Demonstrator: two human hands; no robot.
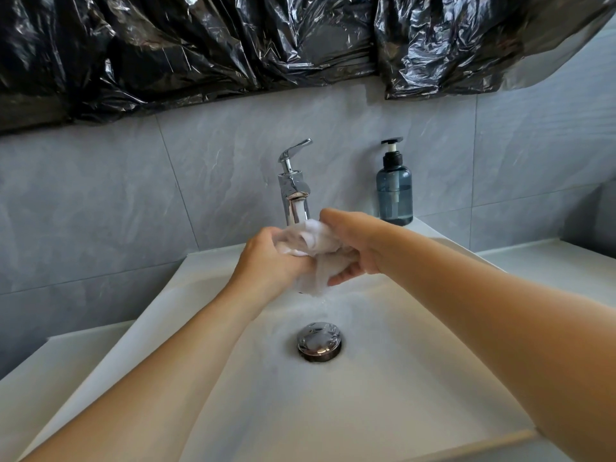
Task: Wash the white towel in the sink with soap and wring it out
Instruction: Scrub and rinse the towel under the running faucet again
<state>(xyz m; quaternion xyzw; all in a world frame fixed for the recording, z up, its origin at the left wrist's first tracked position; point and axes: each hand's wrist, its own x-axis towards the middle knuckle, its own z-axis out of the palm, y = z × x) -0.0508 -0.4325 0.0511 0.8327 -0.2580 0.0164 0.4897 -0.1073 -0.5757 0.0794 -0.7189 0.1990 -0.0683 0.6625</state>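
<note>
Both hands hold the white towel (pixel 315 251) bunched up above the sink (pixel 383 378), directly under the chrome faucet (pixel 293 191). The left hand (pixel 270 261) has its fingers curled around the towel's left side; the right hand (pixel 353 245) grips the right side from above, its fingers wrapped under the cloth. Water runs from the spout onto the towel and drips off its lower end toward the metal drain plug (pixel 319 341), which is wet. A blue-grey soap pump bottle (pixel 394 191) stands on the sink's back rim, right of the faucet, apart from the hands. Crumpled black plastic sheeting (pixel 233 45) covers the wall above the grey tiles.
</note>
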